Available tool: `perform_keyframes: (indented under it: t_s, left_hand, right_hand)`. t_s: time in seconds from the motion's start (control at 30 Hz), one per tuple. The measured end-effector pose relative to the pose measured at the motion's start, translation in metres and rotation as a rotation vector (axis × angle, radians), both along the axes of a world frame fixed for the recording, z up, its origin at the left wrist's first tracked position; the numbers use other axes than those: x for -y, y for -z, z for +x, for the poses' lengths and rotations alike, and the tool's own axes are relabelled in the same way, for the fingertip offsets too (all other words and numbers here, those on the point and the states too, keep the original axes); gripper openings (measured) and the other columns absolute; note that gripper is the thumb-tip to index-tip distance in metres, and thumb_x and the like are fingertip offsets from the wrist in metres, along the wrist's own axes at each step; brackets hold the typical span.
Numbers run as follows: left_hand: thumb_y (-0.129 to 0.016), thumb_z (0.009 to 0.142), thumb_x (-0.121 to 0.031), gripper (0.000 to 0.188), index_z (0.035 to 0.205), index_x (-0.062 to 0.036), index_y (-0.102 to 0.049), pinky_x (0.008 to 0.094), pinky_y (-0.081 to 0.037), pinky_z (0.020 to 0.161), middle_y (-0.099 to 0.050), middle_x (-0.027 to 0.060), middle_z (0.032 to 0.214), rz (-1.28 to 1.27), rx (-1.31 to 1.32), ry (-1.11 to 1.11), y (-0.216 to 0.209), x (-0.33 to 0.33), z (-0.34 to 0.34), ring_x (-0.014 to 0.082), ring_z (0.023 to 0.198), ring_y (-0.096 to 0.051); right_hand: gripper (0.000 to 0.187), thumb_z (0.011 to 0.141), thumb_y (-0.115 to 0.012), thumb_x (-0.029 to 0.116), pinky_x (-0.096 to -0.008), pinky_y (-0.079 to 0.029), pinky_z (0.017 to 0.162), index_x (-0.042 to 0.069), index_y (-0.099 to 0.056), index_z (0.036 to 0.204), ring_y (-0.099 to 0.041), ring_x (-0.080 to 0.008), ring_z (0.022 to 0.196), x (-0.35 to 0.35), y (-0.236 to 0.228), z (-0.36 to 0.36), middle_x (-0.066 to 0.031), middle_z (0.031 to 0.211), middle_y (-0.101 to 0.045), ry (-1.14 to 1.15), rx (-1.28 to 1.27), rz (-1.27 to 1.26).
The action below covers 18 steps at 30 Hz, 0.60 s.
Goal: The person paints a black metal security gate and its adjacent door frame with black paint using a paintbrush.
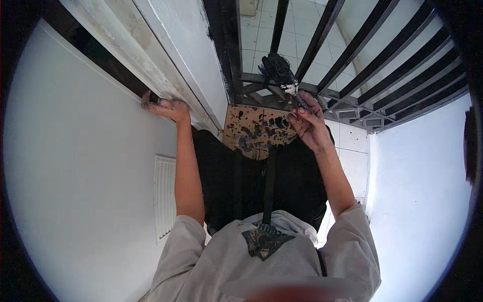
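Observation:
My right hand (310,121) grips a paintbrush (278,70) by its handle, the fingers and thumb closed round it and smeared dark. Thick black paint coats the bristles, with a whitish patch near their base. The brush head is up against the lower part of a black metal gate (307,89); whether the bristles press on a bar I cannot tell. On the left, my left hand (171,108) rests at the edge of a light door panel (100,136), beside a white frame (166,83). Its paint-stained fingers are apart, with nothing visible in them.
Beneath the gate lies a piece of brown cardboard (256,128) spotted with black paint. Pale tiles (352,146) cover the floor. A pale wall (417,201) stands at the right, and a white louvred vent (165,196) sits low on the left panel.

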<state>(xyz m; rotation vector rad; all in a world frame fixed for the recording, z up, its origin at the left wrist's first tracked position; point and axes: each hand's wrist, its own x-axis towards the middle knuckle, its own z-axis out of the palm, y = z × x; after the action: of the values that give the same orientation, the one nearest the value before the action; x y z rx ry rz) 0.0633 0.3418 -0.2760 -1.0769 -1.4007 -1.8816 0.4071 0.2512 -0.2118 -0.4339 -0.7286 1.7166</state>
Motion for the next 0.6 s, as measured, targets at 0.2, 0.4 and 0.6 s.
perform_keyframes:
  t_s: [0.2,0.4,0.6]
  left_hand:
    - [-0.026,0.090,-0.045,0.056,0.101,0.0084,-0.040,0.0462,-0.029,0.088,-0.041,0.0227,0.101,-0.015,0.009,-0.046,0.002,-0.002,0.000,0.0341,0.094,-0.040]
    - [-0.027,0.090,-0.037,0.049,0.099,0.0091,-0.040,0.0454,-0.028,0.089,-0.041,0.0230,0.101,0.004,0.003,-0.039,0.000,-0.003,-0.001,0.0347,0.095,-0.039]
    - [-0.027,0.090,-0.037,0.048,0.098,0.0087,-0.040,0.0452,-0.028,0.087,-0.042,0.0227,0.099,0.004,0.017,-0.010,-0.002,-0.001,-0.001,0.0346,0.093,-0.039]
  right_hand:
    - [0.037,0.084,-0.053,0.004,-0.0303,-0.048,0.072,0.002,-0.042,0.119,-0.058,-0.0173,0.088,-0.021,0.009,-0.022,-0.0120,0.100,-0.056,-0.092,0.352,-0.074]
    - [0.047,0.084,-0.053,0.022,-0.0406,-0.044,0.082,-0.005,-0.038,0.119,-0.056,-0.0359,0.094,-0.091,0.109,-0.085,-0.0240,0.102,-0.055,0.113,1.472,0.201]
    - [0.055,0.082,-0.051,0.023,-0.0449,-0.042,0.082,-0.009,-0.034,0.123,-0.052,-0.0423,0.098,-0.133,0.146,-0.115,-0.0307,0.106,-0.052,0.202,1.448,0.260]
